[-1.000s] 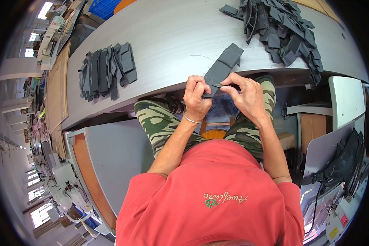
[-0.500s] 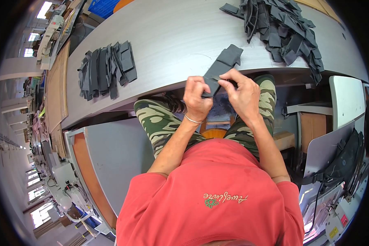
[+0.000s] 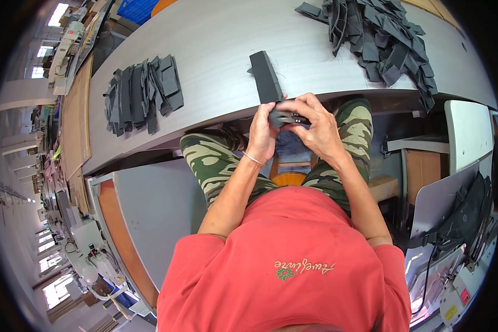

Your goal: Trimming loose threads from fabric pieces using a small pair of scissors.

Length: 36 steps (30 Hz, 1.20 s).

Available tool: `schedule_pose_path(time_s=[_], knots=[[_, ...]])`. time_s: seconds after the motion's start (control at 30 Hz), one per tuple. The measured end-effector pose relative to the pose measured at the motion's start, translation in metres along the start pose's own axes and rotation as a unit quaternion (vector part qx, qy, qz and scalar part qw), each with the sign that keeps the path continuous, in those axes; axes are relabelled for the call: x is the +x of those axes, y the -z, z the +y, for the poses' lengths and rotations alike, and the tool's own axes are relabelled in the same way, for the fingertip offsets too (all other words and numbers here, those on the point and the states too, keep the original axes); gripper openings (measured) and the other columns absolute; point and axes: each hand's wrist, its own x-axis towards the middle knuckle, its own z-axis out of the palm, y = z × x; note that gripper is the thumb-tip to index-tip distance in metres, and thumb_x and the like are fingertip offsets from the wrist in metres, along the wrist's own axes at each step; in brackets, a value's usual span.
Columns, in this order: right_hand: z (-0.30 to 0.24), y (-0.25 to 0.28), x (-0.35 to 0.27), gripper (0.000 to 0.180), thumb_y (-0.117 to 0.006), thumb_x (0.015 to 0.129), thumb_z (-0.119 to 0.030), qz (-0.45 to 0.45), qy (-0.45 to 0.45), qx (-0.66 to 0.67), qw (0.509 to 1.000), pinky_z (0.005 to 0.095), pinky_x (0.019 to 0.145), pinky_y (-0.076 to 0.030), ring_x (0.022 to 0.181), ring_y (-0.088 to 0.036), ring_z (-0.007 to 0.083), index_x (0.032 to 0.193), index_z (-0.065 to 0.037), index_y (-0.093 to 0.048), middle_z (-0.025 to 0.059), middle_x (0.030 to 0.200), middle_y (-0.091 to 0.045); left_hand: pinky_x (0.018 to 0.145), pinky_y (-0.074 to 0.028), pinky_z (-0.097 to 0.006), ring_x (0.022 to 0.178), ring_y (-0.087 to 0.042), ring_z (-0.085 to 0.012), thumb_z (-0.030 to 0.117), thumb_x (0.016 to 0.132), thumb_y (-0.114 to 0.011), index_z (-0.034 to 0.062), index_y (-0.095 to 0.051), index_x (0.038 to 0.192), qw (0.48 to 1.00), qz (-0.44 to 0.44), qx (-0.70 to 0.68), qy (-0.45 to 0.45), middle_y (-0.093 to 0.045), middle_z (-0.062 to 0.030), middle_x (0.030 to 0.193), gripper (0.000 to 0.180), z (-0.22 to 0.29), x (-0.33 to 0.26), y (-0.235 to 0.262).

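Note:
A dark grey fabric strip (image 3: 266, 77), folded and stitched, reaches from my hands over the table's near edge, its far end lying on the tabletop. My left hand (image 3: 263, 133) grips the strip's near part, thumb on top. My right hand (image 3: 318, 130) is closed at the near end of the same strip, its index finger smeared by motion. Between its fingers shows a small dark bit with pale specks, too small to name. A neat row of similar grey strips (image 3: 144, 94) lies at the left, and a loose heap of them (image 3: 379, 41) at the right.
The pale grey table (image 3: 221, 50) curves across in front of me, with loose threads on it. Below its edge are my camouflage-clad legs and a wooden stool (image 3: 288, 179). A grey panel (image 3: 155, 193) stands at the left; a black bag (image 3: 465, 216) hangs at the right.
The strip has swung from leaning right to leaning slightly left, and a smoother face shows. My left hand has changed its hold, and the right fingers have moved onto the near end.

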Motion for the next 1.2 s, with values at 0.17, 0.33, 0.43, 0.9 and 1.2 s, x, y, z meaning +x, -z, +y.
schedule_pose_path(time_s=[0.17,0.33,0.43,0.9,1.2], knots=[[0.008,0.001,-0.004,0.031,-0.056,0.061,0.006,-0.004,0.038,-0.022,0.999,0.0351,0.065,-0.048,0.074,-0.061,0.0273,0.087,-0.008,-0.066,0.0069,0.087,-0.058,0.084,-0.044,-0.036,0.094,-0.057,-0.0134,0.043,0.093,-0.044,0.01,-0.058,0.108,0.991,-0.114,-0.031,0.055,-0.061,-0.003,0.106,0.038,0.013,0.001,0.01],[0.006,0.007,-0.009,0.029,-0.058,0.062,0.006,-0.083,-0.009,0.019,0.996,0.0342,0.064,-0.046,0.072,-0.059,0.0273,0.088,-0.006,-0.066,0.0092,0.078,-0.057,0.072,-0.044,-0.025,0.077,-0.057,-0.0087,0.015,0.087,-0.062,0.0029,-0.063,0.096,0.995,-0.057,0.072,-0.032,-0.064,-0.0002,0.087,0.015,0.015,0.004,0.01],[0.011,0.006,0.007,0.029,-0.058,0.063,0.006,0.021,0.042,-0.021,0.999,0.0344,0.064,-0.045,0.072,-0.058,0.0272,0.088,-0.006,-0.067,0.0093,0.078,-0.057,0.066,-0.041,-0.019,0.072,-0.052,-0.0039,0.007,0.085,-0.062,0.0011,-0.065,0.092,0.988,-0.064,0.131,-0.05,-0.062,0.0032,0.082,0.009,0.015,0.004,0.006],[0.039,-0.002,0.014,0.016,-0.067,0.073,-0.017,0.054,-0.066,0.031,0.996,0.0373,0.063,-0.048,0.07,-0.062,0.0332,0.086,-0.009,-0.068,0.0151,0.073,-0.063,0.063,-0.043,-0.019,0.078,-0.055,-0.005,0.007,0.083,-0.067,0.0041,-0.048,0.121,0.983,-0.126,0.119,0.058,-0.059,0.0018,0.09,0.042,0.014,0.002,-0.008],[0.014,0.008,0.007,0.017,-0.063,0.083,-0.023,0.031,-0.099,0.012,0.995,0.0388,0.058,-0.043,0.062,-0.06,0.0308,0.091,-0.008,-0.067,0.0171,0.066,-0.059,0.052,-0.034,-0.016,0.062,-0.051,-0.0023,0.007,0.078,-0.072,0.0027,-0.048,0.117,0.981,-0.12,0.153,0.023,-0.063,-0.0003,0.081,0.046,0.018,0.007,-0.006]])
